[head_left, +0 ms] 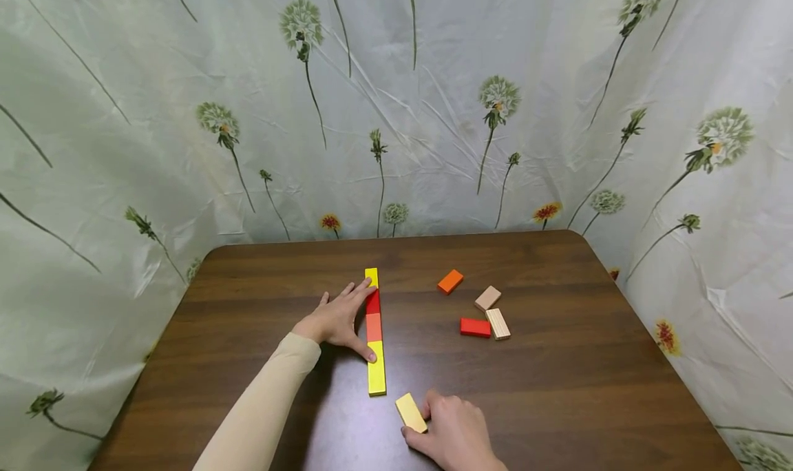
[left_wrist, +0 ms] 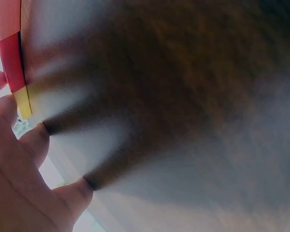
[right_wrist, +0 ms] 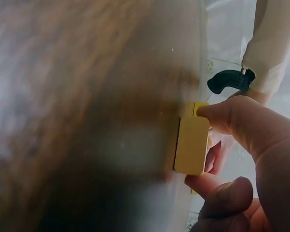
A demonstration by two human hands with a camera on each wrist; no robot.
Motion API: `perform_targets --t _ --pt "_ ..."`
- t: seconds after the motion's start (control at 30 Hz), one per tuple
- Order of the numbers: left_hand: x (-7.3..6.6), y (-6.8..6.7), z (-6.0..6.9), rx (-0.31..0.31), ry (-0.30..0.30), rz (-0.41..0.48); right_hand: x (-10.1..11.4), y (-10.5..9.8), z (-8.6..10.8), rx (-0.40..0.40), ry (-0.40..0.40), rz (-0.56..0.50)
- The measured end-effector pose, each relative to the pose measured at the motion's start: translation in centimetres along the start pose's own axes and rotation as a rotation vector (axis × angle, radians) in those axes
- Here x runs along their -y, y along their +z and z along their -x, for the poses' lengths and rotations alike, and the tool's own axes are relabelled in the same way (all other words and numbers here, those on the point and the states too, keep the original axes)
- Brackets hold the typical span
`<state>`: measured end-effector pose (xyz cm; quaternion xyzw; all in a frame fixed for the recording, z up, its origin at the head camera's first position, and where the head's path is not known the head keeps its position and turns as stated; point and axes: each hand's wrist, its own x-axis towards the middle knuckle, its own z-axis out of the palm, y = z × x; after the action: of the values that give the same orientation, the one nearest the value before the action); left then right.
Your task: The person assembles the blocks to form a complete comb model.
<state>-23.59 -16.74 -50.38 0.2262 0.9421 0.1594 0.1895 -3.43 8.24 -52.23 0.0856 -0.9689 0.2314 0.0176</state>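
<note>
Clearly, the right hand (head_left: 455,430) pinches a pale yellow rectangular block (head_left: 411,413), thumb at one end and fingers at the other. The right wrist view shows the same grip: the block's broad, round-cornered face lies exposed between the thumb and a fingertip. The block sits at the near side of the brown wood-grain table (head_left: 557,402), just beyond the near end of a straight row of flat blocks and a little to its right, apart from it.

The left hand (head_left: 337,319) lies along the left side of that row, its fingers spread wide. Its thumb touches the bright yellow near stretch (head_left: 376,378) of the row; whether this is one block or more, I cannot tell. Next come a salmon-pink block (head_left: 374,327), a red block (head_left: 373,303) and a bright yellow far block (head_left: 371,273). The index fingertip lies over the place where the last two meet. A cream sleeve (head_left: 266,395) covers the left arm.

Right of the row, well apart from it, lie an orange rectangular block (head_left: 450,281), a pinkish wooden block (head_left: 488,298), a light striped-grain wooden block (head_left: 498,324) and a loose red rectangular block (head_left: 475,328), the last three close together.
</note>
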Motion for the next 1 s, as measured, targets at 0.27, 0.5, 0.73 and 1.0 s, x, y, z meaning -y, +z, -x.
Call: perform_targets --t 0.27,0.5,0.73,1.0 --pt "0.0 0.2 -0.1 -0.005 0.003 -0.001 -0.5 -0.7 0.1 0.129 0.022 -0.138" --pt "0.0 0.1 0.2 -0.004 0.006 -0.006 -2.8 -1.9 -0.9 0.186 -0.243 -0.206" --pt "-0.3 -0.3 0.3 -0.011 0.025 0.001 -3.6 -2.0 -1.9 0.240 -0.388 -0.198" --pt "-0.2 -0.1 0.2 -0.009 0.014 -0.009 -2.6 -1.6 -1.6 0.261 -0.407 -0.130"
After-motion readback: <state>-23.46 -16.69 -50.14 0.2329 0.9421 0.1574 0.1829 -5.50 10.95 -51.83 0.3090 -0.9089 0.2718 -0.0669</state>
